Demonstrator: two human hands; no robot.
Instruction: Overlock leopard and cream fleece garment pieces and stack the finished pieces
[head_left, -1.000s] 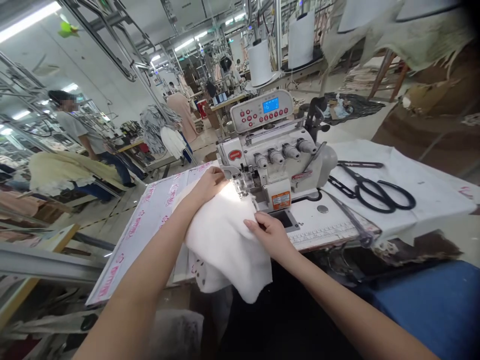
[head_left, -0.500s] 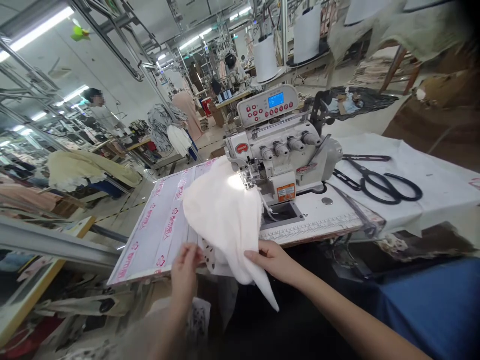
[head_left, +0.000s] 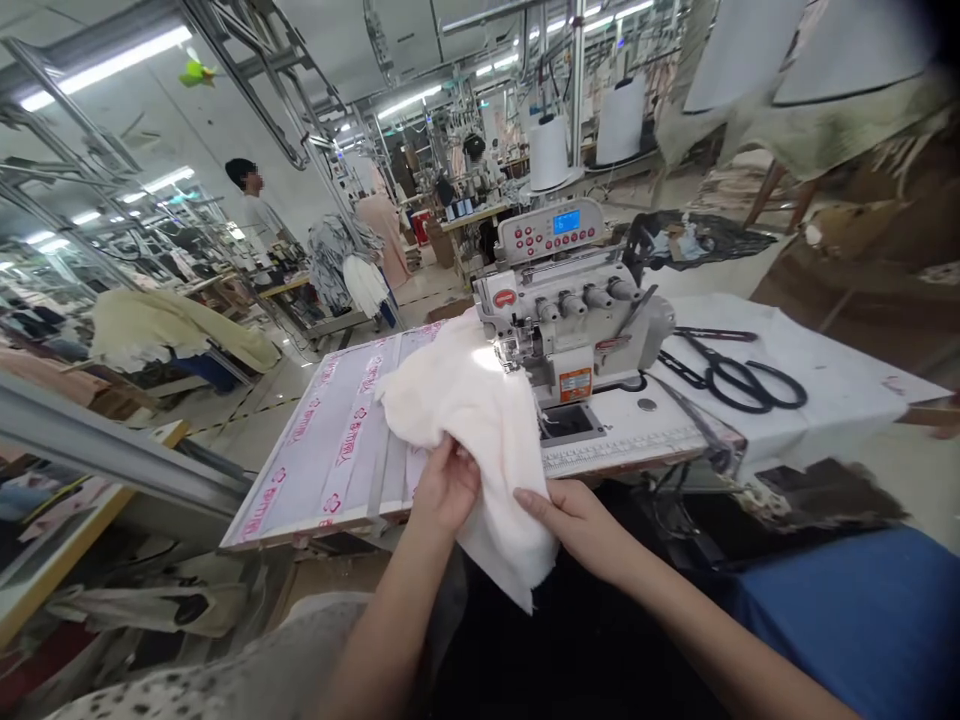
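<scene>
White fluffy fabric (head_left: 480, 400) lies across the bed of an overlock sewing machine (head_left: 570, 310), and its near end hangs over the table edge. One edge of it runs under the lit presser foot area. My left hand (head_left: 448, 485) is closed on the fabric's left fold, its fingertips partly tucked beneath the cloth. On the right edge, my right hand (head_left: 574, 525) pinches the fabric between the thumb on top and fingers below.
Black scissors (head_left: 750, 380) and a dark thin tool (head_left: 716, 333) lie on the white-covered right side. Printed plastic sheeting (head_left: 330, 430) covers the table's left part. White thread cones (head_left: 549, 155) stand behind the machine. A person (head_left: 255, 200) stands at the back left.
My left hand has moved right and up from beside the fabric and taken hold of its left fold. My right hand keeps its grip on the right edge. The view has shifted slightly.
</scene>
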